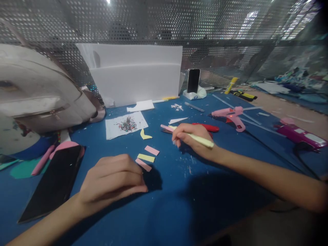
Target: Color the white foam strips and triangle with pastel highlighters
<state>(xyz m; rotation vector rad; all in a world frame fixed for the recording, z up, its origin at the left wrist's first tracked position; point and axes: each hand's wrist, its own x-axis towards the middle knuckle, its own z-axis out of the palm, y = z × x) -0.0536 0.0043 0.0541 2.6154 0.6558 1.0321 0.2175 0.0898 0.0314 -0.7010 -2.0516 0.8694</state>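
Note:
My left hand (114,177) is low over the blue table, its fingers curled together and its thumb alongside. What is in those fingers, if anything, is hidden. Just beyond them lie a yellow paper strip (146,158) and two pink strips, one at the back (152,150) and one nearer my knuckles (144,165). My right hand (191,136) is closed around a slim pale yellow pen-shaped tool (203,140), its rear end sticking out past the thumb side. Partly behind that hand are red-handled scissors (208,127). A bent yellow paper piece (145,134) lies between the hands.
Glittery bits (128,124) sit on white paper (111,130). A pink glue gun (230,116) and a purple one (299,135) lie at right. A phone (193,81) stands behind; a black tablet-like slab (55,184) and grey backpack (46,89) are at left.

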